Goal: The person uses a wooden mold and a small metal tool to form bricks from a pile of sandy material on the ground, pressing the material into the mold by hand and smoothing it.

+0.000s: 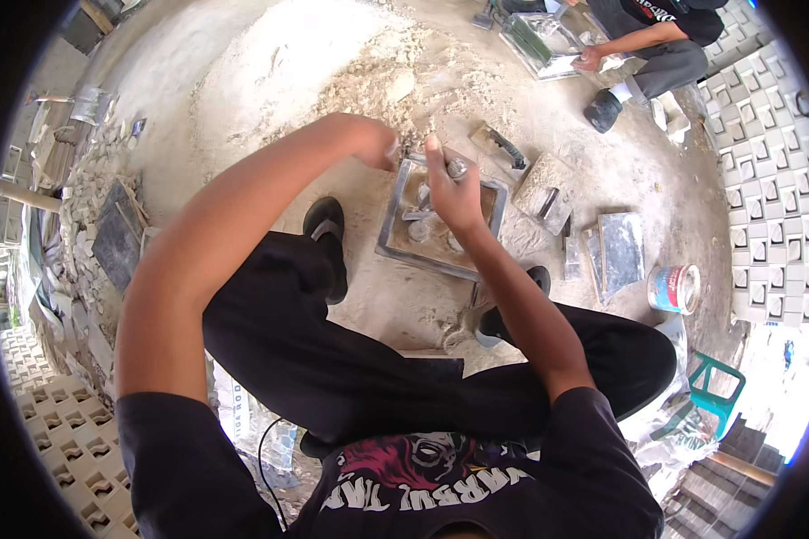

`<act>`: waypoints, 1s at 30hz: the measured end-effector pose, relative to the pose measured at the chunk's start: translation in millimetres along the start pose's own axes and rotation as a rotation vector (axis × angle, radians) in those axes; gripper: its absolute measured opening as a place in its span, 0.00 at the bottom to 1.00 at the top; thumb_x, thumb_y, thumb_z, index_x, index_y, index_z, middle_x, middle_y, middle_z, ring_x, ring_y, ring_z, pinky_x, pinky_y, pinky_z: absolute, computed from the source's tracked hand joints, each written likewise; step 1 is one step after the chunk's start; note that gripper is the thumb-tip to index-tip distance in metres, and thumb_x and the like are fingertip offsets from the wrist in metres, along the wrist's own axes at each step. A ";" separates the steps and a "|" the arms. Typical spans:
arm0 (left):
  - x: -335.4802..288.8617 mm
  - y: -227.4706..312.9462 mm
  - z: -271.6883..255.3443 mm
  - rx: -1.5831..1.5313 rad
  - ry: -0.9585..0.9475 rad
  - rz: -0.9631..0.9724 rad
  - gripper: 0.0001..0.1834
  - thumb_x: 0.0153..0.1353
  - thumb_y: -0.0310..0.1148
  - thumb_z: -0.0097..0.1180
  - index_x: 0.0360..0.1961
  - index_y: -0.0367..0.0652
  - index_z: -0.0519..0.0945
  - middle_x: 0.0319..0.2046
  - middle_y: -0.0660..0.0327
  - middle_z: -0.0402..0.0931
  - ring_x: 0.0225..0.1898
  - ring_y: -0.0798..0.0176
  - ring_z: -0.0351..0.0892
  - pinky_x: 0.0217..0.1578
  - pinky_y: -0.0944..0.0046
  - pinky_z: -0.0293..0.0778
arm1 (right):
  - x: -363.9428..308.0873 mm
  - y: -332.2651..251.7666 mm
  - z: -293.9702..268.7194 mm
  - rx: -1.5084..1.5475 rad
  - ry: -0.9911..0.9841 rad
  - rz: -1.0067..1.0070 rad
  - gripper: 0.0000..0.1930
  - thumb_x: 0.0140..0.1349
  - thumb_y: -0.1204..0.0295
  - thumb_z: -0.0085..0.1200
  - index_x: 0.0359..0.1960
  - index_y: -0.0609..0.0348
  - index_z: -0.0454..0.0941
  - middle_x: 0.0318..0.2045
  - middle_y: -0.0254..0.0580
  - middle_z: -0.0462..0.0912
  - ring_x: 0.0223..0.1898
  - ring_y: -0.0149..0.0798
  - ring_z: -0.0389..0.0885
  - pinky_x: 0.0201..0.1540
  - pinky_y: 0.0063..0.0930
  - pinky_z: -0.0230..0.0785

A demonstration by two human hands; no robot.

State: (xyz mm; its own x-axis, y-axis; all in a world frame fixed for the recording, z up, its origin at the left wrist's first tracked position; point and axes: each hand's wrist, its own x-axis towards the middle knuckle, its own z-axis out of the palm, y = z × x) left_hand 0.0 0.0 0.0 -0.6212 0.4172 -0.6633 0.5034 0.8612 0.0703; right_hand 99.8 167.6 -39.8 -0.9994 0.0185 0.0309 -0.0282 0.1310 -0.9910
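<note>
Mould, one, square and grey-rimmed, lies beneath your right fingers, its far left corner just beside your left ones. Your right hand is clenched around one round-ended grey tool, thumb pointing away from you. Your left hand is blurred and its fingers mostly hidden, so I cannot tell whether they grasp anything. Two round shapes show inside the mould, nearer you than the right fingers. Just right of those fingers are one dark handle and one pale slab; farther right, two overlapping plates, one tin and one green stool. Beyond your left fingers spreads one sandy heap; well beyond your right ones sits one co-worker.
</note>
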 end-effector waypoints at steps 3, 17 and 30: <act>3.4 -2.8 -0.5 0.018 -0.024 -0.031 0.31 0.61 0.56 0.55 0.56 0.44 0.76 0.51 0.50 0.78 0.54 0.49 0.77 0.53 0.51 0.72 | -2.1 2.6 3.3 0.013 0.033 -0.050 0.24 0.71 0.58 0.49 0.17 0.55 0.66 0.15 0.21 0.61 0.20 0.19 0.54 0.20 0.21 0.47; 22.7 28.5 -1.5 0.157 -0.091 0.058 0.25 0.64 0.52 0.54 0.49 0.41 0.79 0.42 0.51 0.81 0.44 0.50 0.80 0.46 0.51 0.74 | -7.6 -27.3 -20.3 0.028 0.177 0.046 0.25 0.70 0.56 0.52 0.16 0.59 0.67 0.15 0.27 0.64 0.22 0.22 0.58 0.22 0.25 0.53; 24.3 55.3 -41.8 0.191 0.132 0.193 0.28 0.60 0.52 0.57 0.52 0.40 0.78 0.46 0.47 0.80 0.49 0.47 0.79 0.48 0.50 0.74 | -33.4 0.1 -41.3 -0.155 0.086 0.099 0.26 0.71 0.53 0.48 0.22 0.63 0.76 0.15 0.31 0.71 0.21 0.23 0.64 0.24 0.27 0.59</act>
State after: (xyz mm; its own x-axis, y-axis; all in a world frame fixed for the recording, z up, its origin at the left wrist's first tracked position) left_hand -12.4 69.9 18.9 -0.5698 0.6125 -0.5479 0.7157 0.6975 0.0356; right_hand 134.2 208.0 -35.5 -0.9913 0.1226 -0.0482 0.0806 0.2756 -0.9579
